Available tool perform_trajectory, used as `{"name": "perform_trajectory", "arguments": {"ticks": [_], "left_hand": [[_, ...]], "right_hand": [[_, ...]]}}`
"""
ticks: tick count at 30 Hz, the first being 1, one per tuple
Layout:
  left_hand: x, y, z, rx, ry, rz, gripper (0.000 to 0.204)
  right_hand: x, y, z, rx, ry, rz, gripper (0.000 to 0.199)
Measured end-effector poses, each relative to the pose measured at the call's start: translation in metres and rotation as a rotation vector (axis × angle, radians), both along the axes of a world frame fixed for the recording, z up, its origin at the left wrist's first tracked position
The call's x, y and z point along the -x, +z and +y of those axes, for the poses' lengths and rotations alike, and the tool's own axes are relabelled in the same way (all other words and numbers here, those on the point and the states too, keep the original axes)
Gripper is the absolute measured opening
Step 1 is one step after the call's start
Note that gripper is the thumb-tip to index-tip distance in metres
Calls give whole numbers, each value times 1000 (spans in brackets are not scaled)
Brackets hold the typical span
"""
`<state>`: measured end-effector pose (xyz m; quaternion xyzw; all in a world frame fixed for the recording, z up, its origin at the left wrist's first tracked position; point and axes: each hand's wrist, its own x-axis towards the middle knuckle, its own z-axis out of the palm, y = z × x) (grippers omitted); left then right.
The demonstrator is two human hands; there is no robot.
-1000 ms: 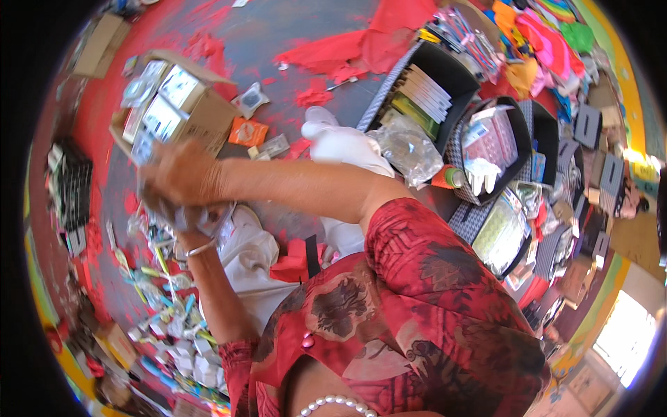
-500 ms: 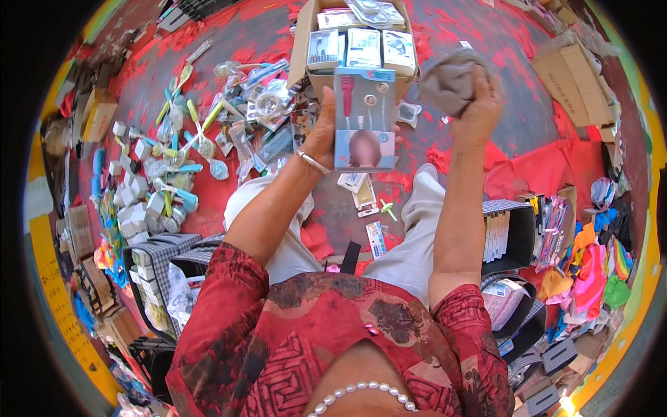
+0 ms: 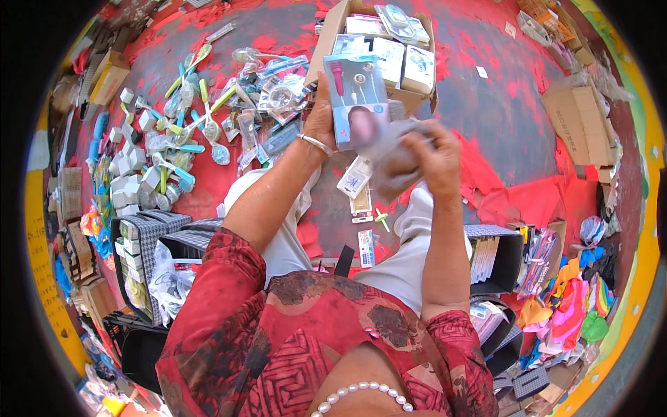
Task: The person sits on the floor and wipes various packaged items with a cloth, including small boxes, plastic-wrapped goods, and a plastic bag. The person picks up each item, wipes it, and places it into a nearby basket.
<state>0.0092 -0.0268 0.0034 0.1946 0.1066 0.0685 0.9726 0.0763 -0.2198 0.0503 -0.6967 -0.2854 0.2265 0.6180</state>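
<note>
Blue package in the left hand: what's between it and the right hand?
In the head view, a blurred grey-brown cloth, held by the right hand, lies there, overlapping the lower right of the blue package.

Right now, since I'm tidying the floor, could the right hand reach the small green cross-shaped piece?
Probably yes: nothing covers the green piece, though the right hand holds a grey-brown cloth.

Both hands [image 3: 439,158] full — blue package [image 3: 356,99] in left, grey cloth [image 3: 394,161] in right.
</note>
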Motion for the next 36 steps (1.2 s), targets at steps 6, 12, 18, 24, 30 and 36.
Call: {"name": "perform_trajectory", "arguments": {"ticks": [6, 12, 18, 24, 30, 36], "left_hand": [[8, 3, -9, 188, -148, 20, 66], [2, -16, -11, 141, -15, 173, 39], [2, -69, -6, -334, -47, 286, 36], [23, -32, -18, -33, -285, 65, 38], [16, 9, -22, 231, -242, -15, 48], [18, 10, -11, -172, -220, 103, 49]], "right_hand": [[-51, -12, -4, -686, -523, 660, 28], [-14, 3, 20, -400, -444, -18, 18], [14, 7, 39, -163, -183, -526, 24], [-46, -19, 31, -373, -575, 222, 22], [-81, -51, 5, -849, -317, 1069, 20], [-71, -45, 11, -810, -336, 1114, 22]]}}
